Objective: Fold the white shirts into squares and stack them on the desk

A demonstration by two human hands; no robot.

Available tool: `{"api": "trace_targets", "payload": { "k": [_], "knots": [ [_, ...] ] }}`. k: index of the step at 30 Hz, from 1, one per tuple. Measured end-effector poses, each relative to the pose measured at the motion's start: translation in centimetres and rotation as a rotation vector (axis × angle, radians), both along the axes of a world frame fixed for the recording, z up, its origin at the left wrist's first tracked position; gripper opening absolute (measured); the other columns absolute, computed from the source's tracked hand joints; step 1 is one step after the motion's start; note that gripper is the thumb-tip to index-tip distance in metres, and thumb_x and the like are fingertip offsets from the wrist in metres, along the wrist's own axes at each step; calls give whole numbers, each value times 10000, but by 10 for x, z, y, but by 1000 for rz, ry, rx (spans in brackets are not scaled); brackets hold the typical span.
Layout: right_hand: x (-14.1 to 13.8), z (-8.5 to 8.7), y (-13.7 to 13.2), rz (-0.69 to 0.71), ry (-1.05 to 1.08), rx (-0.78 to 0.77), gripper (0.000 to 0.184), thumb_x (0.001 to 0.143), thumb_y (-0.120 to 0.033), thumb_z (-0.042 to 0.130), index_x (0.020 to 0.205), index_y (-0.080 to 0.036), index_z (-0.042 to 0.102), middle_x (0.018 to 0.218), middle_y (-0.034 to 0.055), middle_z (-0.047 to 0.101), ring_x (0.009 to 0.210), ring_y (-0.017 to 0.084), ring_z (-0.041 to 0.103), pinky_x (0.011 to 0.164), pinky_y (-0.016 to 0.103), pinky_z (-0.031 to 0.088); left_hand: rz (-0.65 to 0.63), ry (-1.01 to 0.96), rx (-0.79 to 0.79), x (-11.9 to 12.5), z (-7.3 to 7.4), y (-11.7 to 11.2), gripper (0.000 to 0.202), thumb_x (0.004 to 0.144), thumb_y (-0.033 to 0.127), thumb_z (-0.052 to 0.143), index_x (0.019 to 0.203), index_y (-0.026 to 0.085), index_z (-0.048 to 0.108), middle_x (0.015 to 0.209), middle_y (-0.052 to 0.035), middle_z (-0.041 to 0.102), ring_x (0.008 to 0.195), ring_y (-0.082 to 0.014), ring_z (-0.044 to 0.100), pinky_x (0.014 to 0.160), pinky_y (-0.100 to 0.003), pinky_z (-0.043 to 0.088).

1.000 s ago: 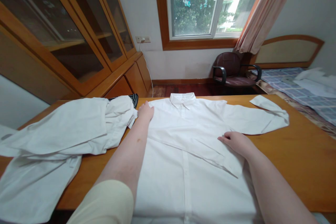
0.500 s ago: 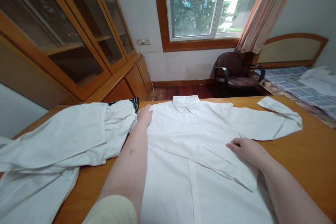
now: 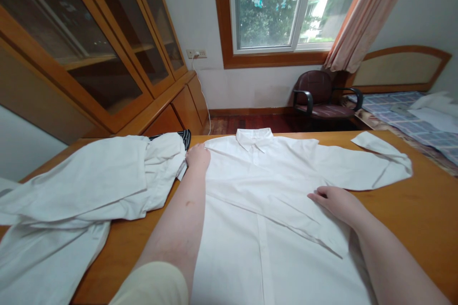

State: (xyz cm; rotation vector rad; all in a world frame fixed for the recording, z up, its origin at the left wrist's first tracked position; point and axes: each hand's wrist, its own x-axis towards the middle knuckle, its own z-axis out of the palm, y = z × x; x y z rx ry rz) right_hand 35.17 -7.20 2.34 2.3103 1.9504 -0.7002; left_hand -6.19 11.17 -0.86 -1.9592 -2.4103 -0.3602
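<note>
White shirt (image 3: 232, 248) on the wooden table (image 3: 411, 233), front up, in the middle of the view. Lies mostly flat, with collar (image 3: 255, 139) at the table's far edge and lower end running out of frame at the bottom. Near sleeve (image 3: 265, 194) on the left-hand side: folded diagonally across the chest, cuff end toward the right. Other sleeve (image 3: 352, 167): stretched out to the right over bare wood, end bent back toward the far edge. Left hand (image 3: 198, 157) at the shirt's left shoulder edge, fingers curled down on the cloth. Can't tell whether pinching or just pressing. Right hand (image 3: 332, 202) over the shirt's right side, near the cuff end of the folded sleeve. Loosely curled, with fingertips at the cloth; can't tell whether gripping. Left of the left hand: rumpled heap of white clothing (image 3: 89, 171), running off frame at left, with dark striped cloth (image 3: 186, 138) poking out behind. Beyond the table: glass-door cabinet (image 3: 133, 105) at left, wall socket (image 3: 201, 54) with white cable (image 3: 203, 97), window (image 3: 272, 24) with stickers, pink curtain (image 3: 372, 19), maroon chair (image 3: 314, 86) with black armrests, bed (image 3: 382, 105) with checked sheet at far right.
</note>
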Motion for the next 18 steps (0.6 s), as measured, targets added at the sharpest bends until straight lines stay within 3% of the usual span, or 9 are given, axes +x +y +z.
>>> {"api": "trace_targets", "payload": {
  "k": [3, 6, 9, 12, 15, 18],
  "knots": [
    [0, 0, 0, -3, -2, -6, 400, 821, -559, 441, 670, -238, 624, 729, 51, 667, 686, 214, 589, 554, 273, 332, -24, -24, -1, 3, -2, 2, 532, 848, 280, 432, 1361, 140, 442, 1379, -167, 472, 1225, -321, 468, 1010, -453, 344],
    [0, 1, 0, -8, -5, -9, 397, 824, -555, 437, 676, -240, 628, 730, 48, 667, 684, 211, 588, 556, 275, 335, -7, -69, 36, 1, -3, 3, 661, 840, 293, 452, 1448, 106, 273, 1377, -191, 462, 1206, -318, 486, 994, -430, 370],
    [0, 1, 0, -1, 3, 3, 402, 825, -555, 435, 674, -237, 629, 725, 47, 666, 683, 208, 590, 554, 274, 337, -6, -63, 104, -3, -2, 5, 503, 859, 266, 405, 1330, 100, 462, 1278, -173, 551, 1154, -278, 530, 972, -357, 401],
    [1, 0, 0, 5, 8, 11, 409, 823, -558, 435, 676, -231, 632, 724, 52, 667, 684, 211, 593, 552, 275, 338, -104, 4, 52, -4, -1, 6, 400, 888, 231, 322, 1130, 123, 622, 1146, -150, 632, 1111, -257, 562, 967, -343, 408],
    [1, -1, 0, 4, 7, 9, 417, 823, -566, 427, 679, -232, 630, 721, 52, 665, 680, 213, 592, 550, 276, 339, -199, 28, -43, 1, -5, 8, 396, 887, 270, 352, 1142, 122, 617, 1178, -152, 626, 1125, -254, 562, 962, -339, 420],
    [1, 0, 0, 8, 21, 13, 419, 825, -565, 422, 671, -233, 626, 718, 52, 664, 677, 212, 592, 552, 277, 342, -234, 43, -102, 7, -11, 7, 528, 887, 353, 375, 1322, 67, 465, 1398, -189, 448, 1299, -274, 408, 1050, -392, 347]
  ]
}}
